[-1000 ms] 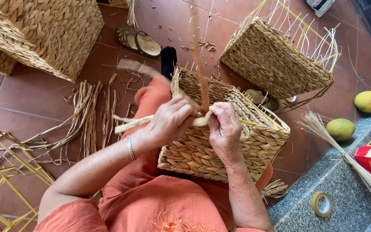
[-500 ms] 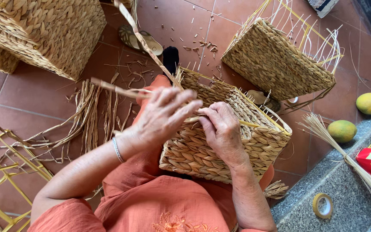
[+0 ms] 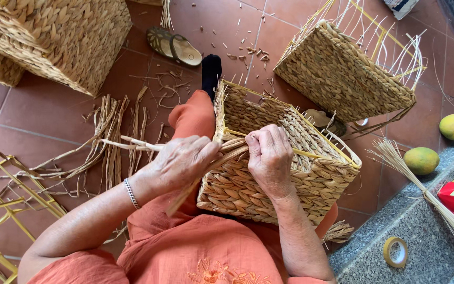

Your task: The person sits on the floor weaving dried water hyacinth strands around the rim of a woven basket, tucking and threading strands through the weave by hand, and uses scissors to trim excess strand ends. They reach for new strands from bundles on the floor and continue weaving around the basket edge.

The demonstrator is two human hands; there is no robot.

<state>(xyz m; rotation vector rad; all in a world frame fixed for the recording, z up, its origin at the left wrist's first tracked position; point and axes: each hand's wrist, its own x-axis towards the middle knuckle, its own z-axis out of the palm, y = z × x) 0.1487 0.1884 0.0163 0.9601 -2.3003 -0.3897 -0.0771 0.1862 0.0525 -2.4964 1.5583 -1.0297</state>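
A half-woven straw basket (image 3: pixel 311 173) rests on my lap, its open top facing away and yellow frame rods showing along the rim. My left hand (image 3: pixel 182 160) grips a flat straw strand (image 3: pixel 200 176) that runs from the basket's near rim down toward my knee. More strand ends (image 3: pixel 132 143) stick out left of that hand. My right hand (image 3: pixel 269 158) presses on the basket's near rim, fingers curled over the weave where the strand enters. A silver bracelet (image 3: pixel 130 192) sits on my left wrist.
Loose straw (image 3: pixel 109 142) lies on the red tile floor at left. Finished baskets (image 3: pixel 53 37) stand top left, another unfinished one (image 3: pixel 348 73) top right. A yellow wire frame (image 3: pixel 1 205) is at lower left. A sandal (image 3: pixel 174 46), two mangoes (image 3: pixel 421 160), a tape roll (image 3: pixel 396 251) and a straw bundle (image 3: pixel 432 197) lie nearby.
My left hand has pulled the strand down from a raised, outstretched position and now holds it low against the basket rim. My right hand stays on the rim.
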